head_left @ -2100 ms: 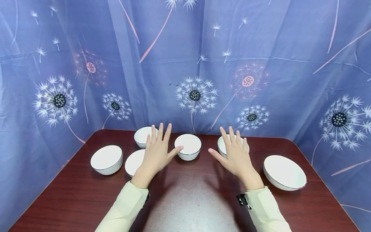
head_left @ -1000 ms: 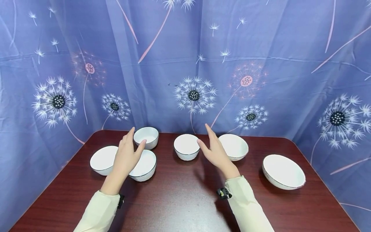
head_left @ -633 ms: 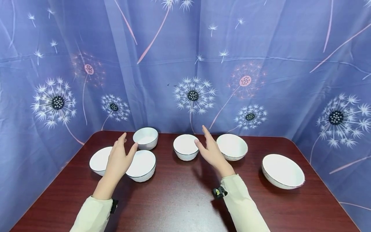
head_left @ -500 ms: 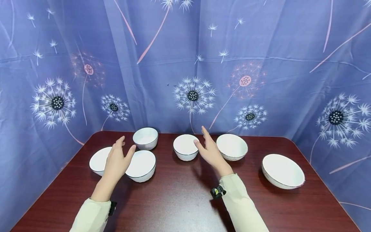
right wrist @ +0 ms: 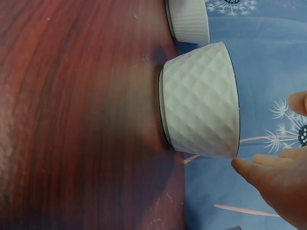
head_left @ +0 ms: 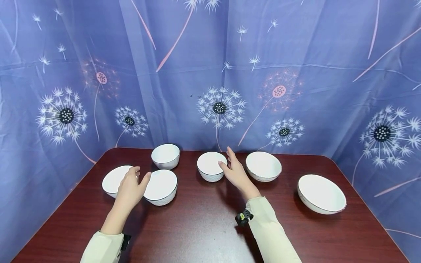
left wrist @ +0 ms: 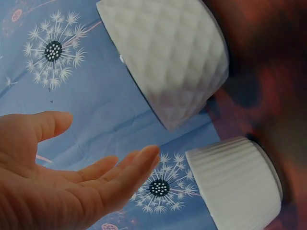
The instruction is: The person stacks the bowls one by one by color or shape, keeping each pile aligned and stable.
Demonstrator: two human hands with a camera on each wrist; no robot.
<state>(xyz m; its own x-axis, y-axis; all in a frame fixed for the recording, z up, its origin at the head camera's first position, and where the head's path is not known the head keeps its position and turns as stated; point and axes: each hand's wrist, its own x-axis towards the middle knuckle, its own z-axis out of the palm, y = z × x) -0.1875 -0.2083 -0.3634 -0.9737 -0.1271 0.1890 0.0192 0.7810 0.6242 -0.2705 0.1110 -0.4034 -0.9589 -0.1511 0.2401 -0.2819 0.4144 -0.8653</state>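
My left hand hovers by a white bowl at the far left, hiding part of it. Its fingers are loosely bent, with nothing held. Beside the thumb stands a diamond-textured white bowl, large in the left wrist view. My right hand is between a small diamond-textured bowl in the middle and a wide white bowl. The right thumb overlaps the middle bowl's rim in the head view; whether it touches I cannot tell. In the right wrist view a right fingertip appears close to that rim.
A ribbed white bowl stands at the back left of the dark red-brown table. Farther right is a large shallow white bowl. A blue curtain with dandelion prints hangs behind the table.
Both hands have moved left from over the bowls and turned from palm-down to sideways. Lately the left hand has sunk towards the far-left bowl, and the right has edged lower and left. The bowls stay put.
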